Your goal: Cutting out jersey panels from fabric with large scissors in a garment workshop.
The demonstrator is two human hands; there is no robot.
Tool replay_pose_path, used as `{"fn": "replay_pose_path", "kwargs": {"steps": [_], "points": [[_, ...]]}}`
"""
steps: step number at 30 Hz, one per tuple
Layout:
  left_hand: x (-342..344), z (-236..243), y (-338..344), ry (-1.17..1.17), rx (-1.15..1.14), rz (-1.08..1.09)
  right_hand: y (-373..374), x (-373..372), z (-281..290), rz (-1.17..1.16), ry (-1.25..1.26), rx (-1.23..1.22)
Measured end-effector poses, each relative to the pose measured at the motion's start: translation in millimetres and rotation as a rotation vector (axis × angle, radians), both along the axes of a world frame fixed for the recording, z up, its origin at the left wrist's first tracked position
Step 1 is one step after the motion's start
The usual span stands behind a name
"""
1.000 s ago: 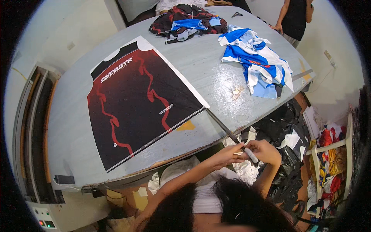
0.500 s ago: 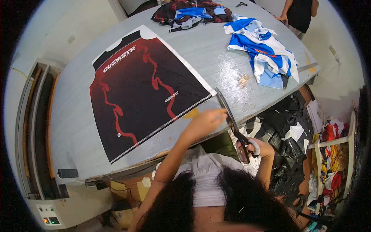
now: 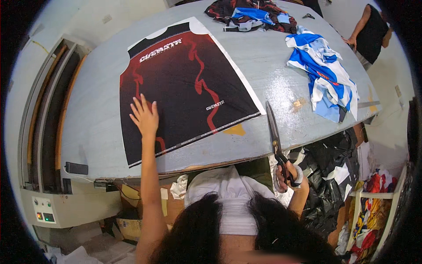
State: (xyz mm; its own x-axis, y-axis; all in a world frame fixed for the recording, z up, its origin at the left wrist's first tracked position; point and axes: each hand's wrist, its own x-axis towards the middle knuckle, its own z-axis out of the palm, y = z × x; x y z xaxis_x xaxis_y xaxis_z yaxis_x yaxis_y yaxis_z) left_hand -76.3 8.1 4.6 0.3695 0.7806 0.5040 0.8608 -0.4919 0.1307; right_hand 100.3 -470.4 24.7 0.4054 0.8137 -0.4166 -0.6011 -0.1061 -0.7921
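Observation:
A black and dark red printed jersey panel (image 3: 176, 97) with white lettering lies flat on the grey table, and a white margin runs along its right side. My left hand (image 3: 146, 116) rests on the panel's left part, palm down with fingers spread, holding nothing. In my right hand (image 3: 293, 178) is a large pair of fabric scissors (image 3: 274, 136), gripped by its handles beyond the table's near edge. Its blades point away from me, look closed, and end close to the panel's lower right corner.
Blue and white fabric pieces (image 3: 325, 75) lie crumpled at the right. A dark red and black fabric pile (image 3: 250, 15) and small scissors (image 3: 308, 16) are at the back. Another person (image 3: 371, 33) stands far right. Black plastic bags (image 3: 329, 163) lie below the table edge.
My left hand has moved left from beside the scissor blades onto the panel and spread its fingers. The scissors stay in my right hand. The whole view has shifted.

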Motion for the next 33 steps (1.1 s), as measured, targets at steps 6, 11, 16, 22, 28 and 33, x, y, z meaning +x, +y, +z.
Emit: {"fn": "replay_pose_path", "kwargs": {"steps": [6, 11, 16, 22, 28, 33], "points": [[-53, 3, 31, 0.164, -0.301, 0.049, 7, -7, -3, 0.004, 0.083, 0.054], [-34, -1, 18, 0.115, -0.253, 0.025, -9, -9, 32, 0.279, -0.297, -0.114], [67, 32, -85, -0.066, -0.096, -0.802, -23, -7, 34, 0.512, -0.557, -0.3], [134, 17, -167, -0.046, -0.212, -1.2, -5, -9, 62, 0.504, -0.538, -0.453], [134, 0, -161, 0.075, -0.227, -1.232, 5, -3, 104, 0.66, -0.534, -0.558], [138, 15, -113, -0.055, -0.386, -1.182, -6, -10, 89, 0.507, -0.584, -0.51]]}}
